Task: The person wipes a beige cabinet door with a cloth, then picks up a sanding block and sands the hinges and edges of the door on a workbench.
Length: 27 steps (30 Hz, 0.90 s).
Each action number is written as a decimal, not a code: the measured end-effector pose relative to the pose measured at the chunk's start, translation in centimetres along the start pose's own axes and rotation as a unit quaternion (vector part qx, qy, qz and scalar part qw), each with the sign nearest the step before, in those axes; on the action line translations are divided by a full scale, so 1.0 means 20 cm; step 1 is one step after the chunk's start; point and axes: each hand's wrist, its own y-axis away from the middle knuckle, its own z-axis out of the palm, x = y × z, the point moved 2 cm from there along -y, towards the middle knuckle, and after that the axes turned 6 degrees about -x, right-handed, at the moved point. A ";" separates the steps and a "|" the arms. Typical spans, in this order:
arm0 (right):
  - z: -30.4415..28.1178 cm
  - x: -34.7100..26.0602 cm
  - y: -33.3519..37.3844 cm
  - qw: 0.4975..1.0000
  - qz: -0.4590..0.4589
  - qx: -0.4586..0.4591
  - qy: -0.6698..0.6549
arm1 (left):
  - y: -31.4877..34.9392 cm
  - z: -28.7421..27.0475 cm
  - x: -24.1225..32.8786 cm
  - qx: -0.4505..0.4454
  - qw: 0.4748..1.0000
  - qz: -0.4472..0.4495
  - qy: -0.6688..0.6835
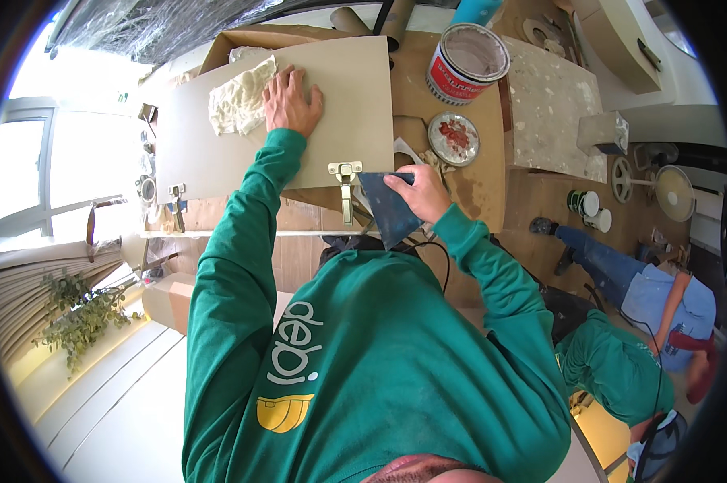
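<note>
A beige cabinet door [347, 88] lies flat in front of me, with a metal hinge [346, 183] fixed at its near edge and another hinge [177, 197] farther left. My left hand [293, 105] rests on the door with its fingers stretched out. Its outer fingers touch the edge of a crumpled cream cloth [239, 98]. Beside the door's near right corner, my right hand [421, 191] grips a wide dark blue-grey putty knife [389, 211]. The blade tapers toward my body and sits close to the right of the nearer hinge.
Right of the door, an open tin [468, 64] and a lid smeared with red paste [454, 138] stand on a brown board [492, 173]. Beyond is a speckled board [553, 105]. Two other people [621, 362] are at the right. A leafy plant [82, 314] stands left.
</note>
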 end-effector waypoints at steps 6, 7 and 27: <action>0.00 0.01 -0.04 0.999 -0.029 -0.018 0.032 | 0.00 0.02 0.00 0.001 1.000 0.002 -0.002; 0.00 -0.03 -0.05 0.999 -0.043 -0.016 0.029 | 0.00 0.02 0.00 0.002 1.000 0.003 -0.004; 0.12 0.07 0.13 0.978 0.037 0.029 -0.203 | 0.01 0.01 -0.03 0.007 1.000 0.000 0.016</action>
